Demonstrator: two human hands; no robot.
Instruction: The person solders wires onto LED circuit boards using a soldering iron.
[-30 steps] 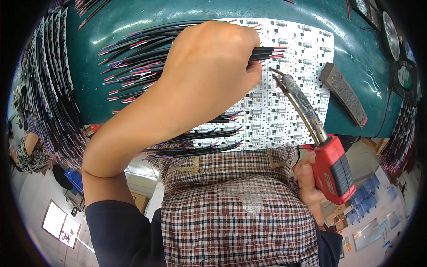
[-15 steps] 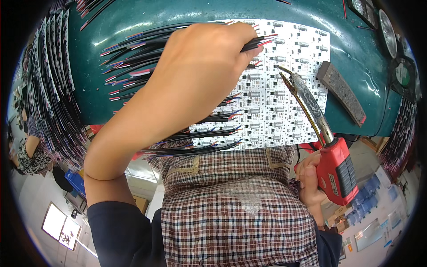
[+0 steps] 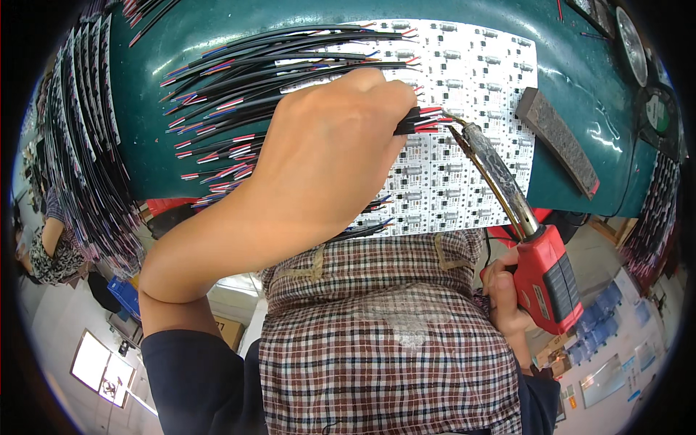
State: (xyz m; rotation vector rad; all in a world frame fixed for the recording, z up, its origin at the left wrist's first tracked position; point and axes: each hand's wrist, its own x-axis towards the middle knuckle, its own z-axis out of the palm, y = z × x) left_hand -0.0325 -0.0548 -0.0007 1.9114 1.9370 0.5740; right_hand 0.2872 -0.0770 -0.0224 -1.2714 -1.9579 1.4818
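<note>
My left hand (image 3: 341, 134) reaches across a white sheet of small circuit boards (image 3: 507, 69), its fingers closed round black cables (image 3: 407, 126) with red and white wire ends pointing right. My right hand (image 3: 507, 299) grips a red soldering gun (image 3: 549, 279) at the lower right. The gun's tip and the thin brass-coloured tube beside it (image 3: 475, 156) meet the ends of those wires, touching or very nearly so. Several more black cables (image 3: 290, 43) lie over the sheet's left part, beyond my hand. My forearm hides some cables and part of the sheet.
A grey bar-shaped block (image 3: 558, 141) lies against the sheet's right edge on the green table (image 3: 580, 72). Stacks of wired boards (image 3: 83, 145) hang at the far left, with more cables (image 3: 656, 217) at the right. A round black item (image 3: 660, 119) stands at the upper right.
My left hand has moved nearer to me, from the far rows to the sheet's middle, and the cables' ends now meet the gun's tip. The sheet has shifted slightly away from me.
</note>
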